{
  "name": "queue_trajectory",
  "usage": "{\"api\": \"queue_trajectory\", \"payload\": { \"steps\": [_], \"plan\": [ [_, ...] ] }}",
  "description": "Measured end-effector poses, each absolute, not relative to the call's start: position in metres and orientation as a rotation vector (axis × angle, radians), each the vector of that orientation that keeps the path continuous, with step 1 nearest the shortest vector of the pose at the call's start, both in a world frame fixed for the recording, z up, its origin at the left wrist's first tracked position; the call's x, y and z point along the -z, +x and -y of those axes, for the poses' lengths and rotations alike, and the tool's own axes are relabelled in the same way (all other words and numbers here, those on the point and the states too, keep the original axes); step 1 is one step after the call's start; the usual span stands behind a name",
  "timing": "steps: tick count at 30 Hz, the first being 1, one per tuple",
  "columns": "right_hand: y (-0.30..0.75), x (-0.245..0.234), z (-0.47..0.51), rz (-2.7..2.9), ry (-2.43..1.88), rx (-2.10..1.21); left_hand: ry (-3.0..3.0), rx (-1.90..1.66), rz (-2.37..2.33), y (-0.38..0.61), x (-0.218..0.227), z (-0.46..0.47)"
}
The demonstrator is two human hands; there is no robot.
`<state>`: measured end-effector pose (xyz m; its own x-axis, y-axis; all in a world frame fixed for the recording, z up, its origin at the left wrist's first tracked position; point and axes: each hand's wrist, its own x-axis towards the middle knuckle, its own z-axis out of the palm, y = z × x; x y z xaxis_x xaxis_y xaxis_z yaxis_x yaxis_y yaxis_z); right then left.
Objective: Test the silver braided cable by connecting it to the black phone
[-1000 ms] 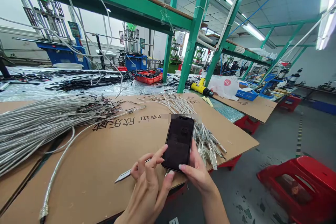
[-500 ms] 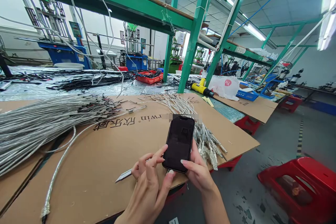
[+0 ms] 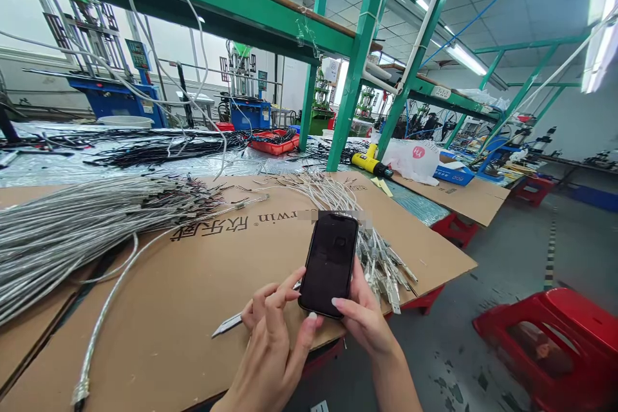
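A black smartphone with a dark screen is tilted up above the cardboard's front edge. My right hand wraps its right side, thumb over the lower right of the screen. At the lower left corner, my left hand has its forefinger at the side edge and its thumb at the bottom edge. A pointed silver tool pokes out left from beneath the left hand's curled fingers; most of it is hidden, and whether it is held or lies there is unclear. Behind the phone lie white cables with metal USB plugs.
A thick bundle of silver cables covers the left of the cardboard sheet. Beyond are a green post, a yellow heat gun and a red tray of black cables. A red stool stands at right.
My left hand's fingers have shifted very slightly leftward along the phone's edge. The phone and my right hand stay practically the same.
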<state>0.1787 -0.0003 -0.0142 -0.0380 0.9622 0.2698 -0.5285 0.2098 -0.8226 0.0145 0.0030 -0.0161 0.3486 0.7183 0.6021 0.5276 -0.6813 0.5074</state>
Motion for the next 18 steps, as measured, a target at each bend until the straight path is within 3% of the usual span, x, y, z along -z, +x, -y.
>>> {"api": "queue_trajectory", "payload": {
  "steps": [18],
  "plan": [
    [0.1797,0.0186,-0.0027,1.070,-0.581,-1.263,2.310,-1.288,-1.116,0.0128,0.0178,0.0010]
  ]
}}
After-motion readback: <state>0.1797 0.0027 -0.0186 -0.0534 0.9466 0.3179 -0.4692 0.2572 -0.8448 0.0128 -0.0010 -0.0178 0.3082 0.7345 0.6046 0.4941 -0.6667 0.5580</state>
